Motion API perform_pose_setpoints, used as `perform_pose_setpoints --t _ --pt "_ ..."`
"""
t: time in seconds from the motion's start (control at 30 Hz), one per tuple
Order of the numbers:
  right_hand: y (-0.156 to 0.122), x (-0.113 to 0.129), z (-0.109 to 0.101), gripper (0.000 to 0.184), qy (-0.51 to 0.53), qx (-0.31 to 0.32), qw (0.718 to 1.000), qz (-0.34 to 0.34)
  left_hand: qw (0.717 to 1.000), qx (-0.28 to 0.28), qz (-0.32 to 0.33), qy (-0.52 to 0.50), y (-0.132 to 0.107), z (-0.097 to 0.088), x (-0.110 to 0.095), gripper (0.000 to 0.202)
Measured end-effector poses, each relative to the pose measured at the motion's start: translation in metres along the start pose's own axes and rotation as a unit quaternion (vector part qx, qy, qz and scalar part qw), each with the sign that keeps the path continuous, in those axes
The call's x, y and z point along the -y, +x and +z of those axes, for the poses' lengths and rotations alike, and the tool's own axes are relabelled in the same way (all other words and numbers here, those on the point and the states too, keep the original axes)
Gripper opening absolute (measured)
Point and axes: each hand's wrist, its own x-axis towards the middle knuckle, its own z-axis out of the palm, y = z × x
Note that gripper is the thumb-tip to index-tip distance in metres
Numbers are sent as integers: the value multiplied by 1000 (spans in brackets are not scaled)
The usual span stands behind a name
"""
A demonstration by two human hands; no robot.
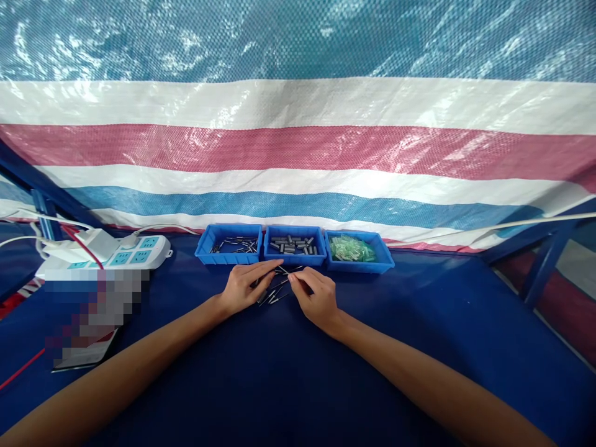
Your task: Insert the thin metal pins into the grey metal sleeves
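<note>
Both my hands rest on a dark blue table [279, 372], meeting over a small scatter of thin metal pins [272, 294]. My left hand [244, 287] lies with its fingers stretched toward the right, closed around something small I cannot make out. My right hand [315, 294] pinches a thin pin at its fingertips, close to the left hand's fingertips. Just beyond them stand three blue trays in a row: the left tray [228, 244] with thin pins, the middle tray [294, 244] with short grey sleeves, the right tray [359, 251] with pale green pieces.
A white power strip [112, 251] with cables lies at the left, with a blurred flat object [90, 316] in front of it. A striped woven tarp [298, 143] hangs behind the table. A blue metal frame [544, 264] stands at the right edge.
</note>
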Motion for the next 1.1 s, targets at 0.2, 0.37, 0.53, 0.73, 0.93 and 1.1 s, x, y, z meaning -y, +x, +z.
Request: perform_pose_setpoints --t 0.2,0.37,0.53,0.73,0.93,1.1 --pt "0 0 -2 22 -11 -18 999 33 1000 -6 -11 -4 -1 1 2 29" --pt "1 0 -2 20 11 -3 1000 4 1000 -7 -25 2 -2 1 1 31" --pt "0 0 -1 18 17 -5 1000 -26 1000 2 1 -11 -1 1 1 32" --pt "2 2 -2 22 -5 -22 1000 12 1000 -2 -22 -1 -4 0 2 32" --pt "-1 -1 0 21 4 6 1000 -20 1000 -1 -25 0 -5 -1 0 34" --pt "4 0 -2 25 -7 -22 999 48 1000 -6 -24 0 -5 -1 -1 32"
